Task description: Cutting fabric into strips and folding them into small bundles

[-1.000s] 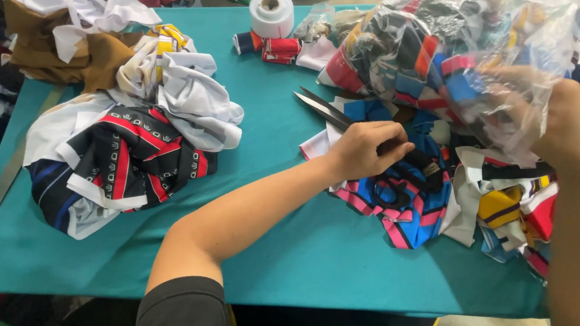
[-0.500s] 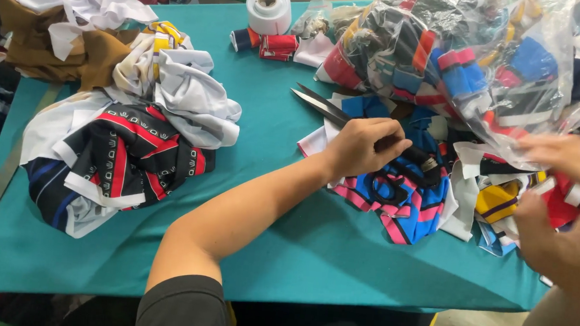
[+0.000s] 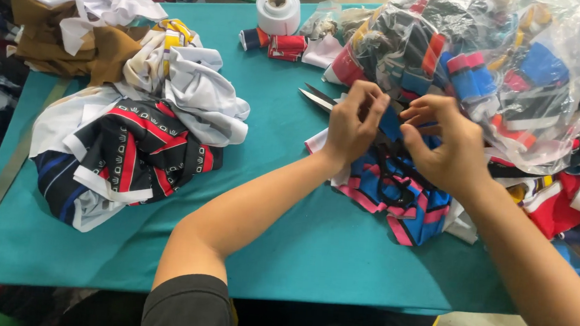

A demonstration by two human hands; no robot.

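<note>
Head view showed the left hand (image 3: 352, 123) and right hand (image 3: 443, 144) pinching one small blue fabric strip (image 3: 391, 125) between them, each grip narrow, above the steel scissors (image 3: 319, 98) on the teal counter (image 3: 311, 247).

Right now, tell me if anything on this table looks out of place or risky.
The scissors lie open on the green table, blades bare, just beside the left hand. Fabric scraps spill loose from the clear bag under the right hand. Nothing looks damaged.
</note>
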